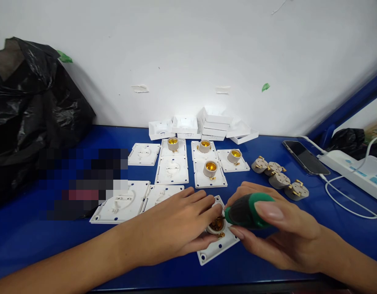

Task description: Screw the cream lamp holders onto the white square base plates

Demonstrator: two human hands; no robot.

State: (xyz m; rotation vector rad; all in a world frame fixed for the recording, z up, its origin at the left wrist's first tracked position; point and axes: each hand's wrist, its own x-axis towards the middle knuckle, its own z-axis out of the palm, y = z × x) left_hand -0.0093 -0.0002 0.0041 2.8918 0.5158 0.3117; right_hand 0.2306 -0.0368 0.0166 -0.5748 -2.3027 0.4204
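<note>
My right hand (pixel 286 237) is closed around a screwdriver (pixel 249 210) with a green and black handle. Its shaft points left into a lamp socket (pixel 216 226) with a brass-coloured inside. That socket sits on a square white plate (pixel 209 252) near the table's front edge. My left hand (pixel 188 220) grips the socket from the left, thumb low and fingers over the top. The screwdriver's tip is lost inside the socket. Behind my hands, several white plates carry sockets, among them one socket (pixel 211 168); others, such as one bare plate (pixel 171 169), have none.
Loose sockets (pixel 279 179) lie right of the plates. White boxes (pixel 211 126) are stacked against the wall. A phone (pixel 305 157), a white cable (pixel 332 194) and a power strip (pixel 353 169) occupy the right side. A black plastic bag (pixel 38 102) fills the left, near a blurred patch.
</note>
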